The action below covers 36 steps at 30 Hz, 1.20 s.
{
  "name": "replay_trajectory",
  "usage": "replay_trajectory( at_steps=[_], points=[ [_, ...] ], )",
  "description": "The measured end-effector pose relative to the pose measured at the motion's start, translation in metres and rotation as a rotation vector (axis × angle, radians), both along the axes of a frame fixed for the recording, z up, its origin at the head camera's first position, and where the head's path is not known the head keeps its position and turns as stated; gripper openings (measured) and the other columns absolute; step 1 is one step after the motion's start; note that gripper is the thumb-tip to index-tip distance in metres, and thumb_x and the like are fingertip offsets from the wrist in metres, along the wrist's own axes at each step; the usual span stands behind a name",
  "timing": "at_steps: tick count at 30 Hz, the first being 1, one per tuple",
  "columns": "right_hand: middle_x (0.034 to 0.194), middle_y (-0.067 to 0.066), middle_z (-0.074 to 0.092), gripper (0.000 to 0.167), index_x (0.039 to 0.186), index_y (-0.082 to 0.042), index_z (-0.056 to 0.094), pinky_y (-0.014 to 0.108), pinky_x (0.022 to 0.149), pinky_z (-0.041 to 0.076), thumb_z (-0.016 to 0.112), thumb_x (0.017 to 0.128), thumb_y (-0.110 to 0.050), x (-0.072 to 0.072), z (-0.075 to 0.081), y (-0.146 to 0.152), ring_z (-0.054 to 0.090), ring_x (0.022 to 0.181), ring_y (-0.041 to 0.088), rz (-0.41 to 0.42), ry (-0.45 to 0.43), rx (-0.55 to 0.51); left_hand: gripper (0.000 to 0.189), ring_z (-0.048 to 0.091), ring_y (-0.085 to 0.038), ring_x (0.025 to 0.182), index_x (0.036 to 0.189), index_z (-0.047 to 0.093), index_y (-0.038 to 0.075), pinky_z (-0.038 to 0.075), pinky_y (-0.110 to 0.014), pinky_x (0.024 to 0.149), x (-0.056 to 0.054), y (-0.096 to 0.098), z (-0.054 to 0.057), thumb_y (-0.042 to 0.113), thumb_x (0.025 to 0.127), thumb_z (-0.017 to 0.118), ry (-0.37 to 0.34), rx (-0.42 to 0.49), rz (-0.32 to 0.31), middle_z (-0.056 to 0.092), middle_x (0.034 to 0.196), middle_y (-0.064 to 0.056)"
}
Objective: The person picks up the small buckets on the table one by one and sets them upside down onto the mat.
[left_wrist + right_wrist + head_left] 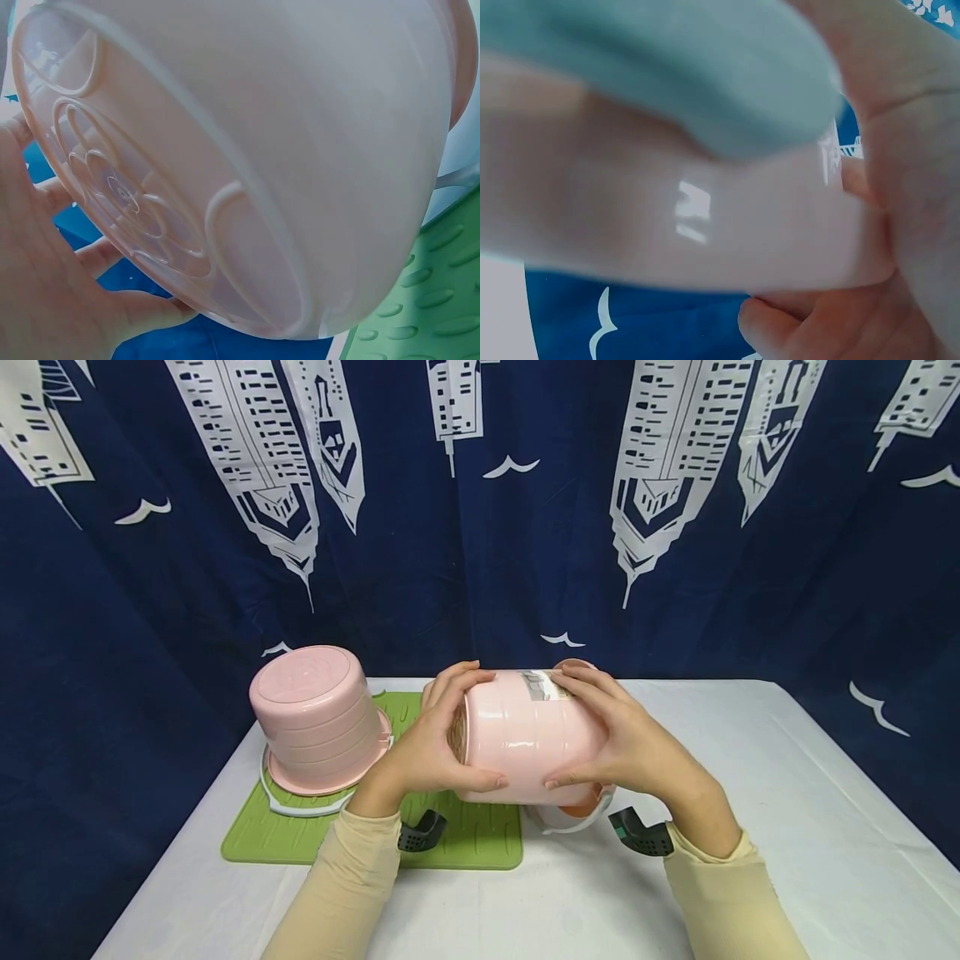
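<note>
Both hands hold a pink bucket (532,735) on its side above the table. My left hand (431,739) grips its left end, thumb in front and fingers over the top. The left wrist view shows that end as a bucket base (124,191) with a raised flower pattern. Around the right end curls my right hand (630,739), beside a printed label (543,685). A second pink bucket (318,718) stands upside down on a green mat (480,847), its pale handle (300,811) resting on the mat. Behind the held bucket, a pinkish rim (573,664) shows, mostly hidden.
A pale curved handle (581,824) hangs below the held bucket's right end; which item it belongs to I cannot tell. The white-covered table (750,777) extends to the right. A dark blue curtain (487,568) with white building prints hangs behind.
</note>
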State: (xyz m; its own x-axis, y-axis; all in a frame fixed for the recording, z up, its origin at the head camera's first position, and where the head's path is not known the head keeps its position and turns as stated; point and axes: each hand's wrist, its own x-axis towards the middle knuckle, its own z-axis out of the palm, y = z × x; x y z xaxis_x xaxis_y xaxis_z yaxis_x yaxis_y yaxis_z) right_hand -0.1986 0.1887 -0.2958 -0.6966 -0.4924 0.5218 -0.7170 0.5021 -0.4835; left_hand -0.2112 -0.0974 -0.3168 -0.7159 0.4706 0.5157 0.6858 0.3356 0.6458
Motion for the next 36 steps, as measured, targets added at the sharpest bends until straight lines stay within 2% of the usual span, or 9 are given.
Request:
replay_trajectory(
  at_steps=[14, 20, 28, 33, 36],
  points=[
    [0.153, -0.004, 0.040, 0.108, 0.147, -0.014, 0.053, 0.052, 0.107, 0.038, 0.097, 0.055, -0.050, 0.0007, 0.0008, -0.0024, 0.033, 0.143, 0.020, 0.011, -0.009, -0.046, 0.109, 0.014, -0.020, 0.143, 0.149, 0.039, 0.032, 0.034, -0.057, 0.103, -0.0002, 0.0001, 0.0005, 0.037, 0.056, 0.097, 0.010, 0.004, -0.001, 0.020, 0.159, 0.007],
    [0.151, -0.003, 0.043, 0.108, 0.145, -0.012, 0.056, 0.040, 0.109, 0.037, 0.100, 0.052, -0.044, -0.0008, 0.0004, -0.0026, 0.034, 0.143, 0.021, 0.032, -0.008, -0.085, 0.109, 0.014, -0.015, 0.143, 0.149, 0.039, 0.036, 0.035, -0.054, 0.104, -0.0004, -0.0011, 0.0011, 0.039, 0.056, 0.096, -0.002, -0.003, 0.006, 0.019, 0.159, 0.012],
    [0.147, -0.001, 0.048, 0.101, 0.140, -0.009, 0.061, 0.022, 0.107, 0.036, 0.104, 0.050, -0.026, -0.0027, 0.0004, -0.0022, 0.039, 0.139, 0.021, 0.037, -0.033, -0.184, 0.115, 0.011, -0.017, 0.144, 0.153, 0.033, 0.033, 0.033, -0.055, 0.106, -0.0026, -0.0025, 0.0005, 0.033, 0.058, 0.097, -0.013, 0.027, -0.025, 0.017, 0.160, 0.010],
    [0.144, -0.001, 0.051, 0.093, 0.136, -0.012, 0.065, 0.020, 0.105, 0.038, 0.103, 0.051, -0.018, -0.0011, 0.0011, -0.0009, 0.041, 0.136, 0.016, 0.034, -0.079, -0.255, 0.116, 0.009, -0.017, 0.146, 0.154, 0.030, 0.032, 0.032, -0.056, 0.107, -0.0018, -0.0024, 0.0011, 0.030, 0.060, 0.097, -0.030, 0.038, -0.041, 0.013, 0.162, 0.010],
    [0.144, 0.001, 0.051, 0.092, 0.135, -0.010, 0.065, 0.021, 0.105, 0.038, 0.103, 0.051, -0.015, -0.0015, 0.0008, -0.0009, 0.041, 0.136, 0.018, 0.055, -0.087, -0.274, 0.119, 0.009, -0.016, 0.146, 0.155, 0.027, 0.032, 0.032, -0.055, 0.107, -0.0011, -0.0024, 0.0010, 0.029, 0.060, 0.097, -0.038, 0.038, -0.041, 0.011, 0.163, 0.010]
  ],
)
